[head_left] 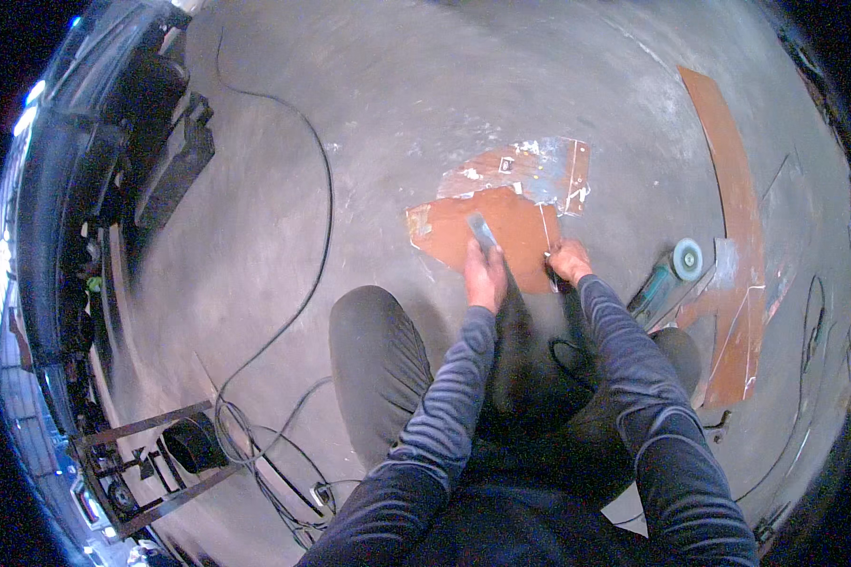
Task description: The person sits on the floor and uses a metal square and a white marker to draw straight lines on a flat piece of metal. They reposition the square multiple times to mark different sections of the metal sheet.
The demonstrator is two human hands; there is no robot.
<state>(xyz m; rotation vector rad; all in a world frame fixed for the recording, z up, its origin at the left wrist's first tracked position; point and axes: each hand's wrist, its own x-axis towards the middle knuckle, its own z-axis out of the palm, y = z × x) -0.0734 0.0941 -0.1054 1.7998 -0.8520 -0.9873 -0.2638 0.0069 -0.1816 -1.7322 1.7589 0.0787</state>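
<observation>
My left hand (pixel 485 277) grips a short flat silver metal piece (pixel 481 231) over a rust-coloured sheet (pixel 444 230) lying on the floor. My right hand (pixel 568 258) is closed at the sheet's right edge, beside a thin pale line running across it, around a small dark object that I cannot make out. A second, worn plate (pixel 487 170) with grey and white patches lies partly under the far side of the sheet. Just right of my right hand, an angle grinder (pixel 662 283) with a pale disc rests on the floor.
Long rusty strips (pixel 723 161) lie at the right. A dark cable (pixel 326 236) runs down the left floor (pixel 397 85) into loops near a metal frame (pixel 147 416) at lower left. Dark bulky machinery (pixel 137 123) lines the left side. My knees flank the work.
</observation>
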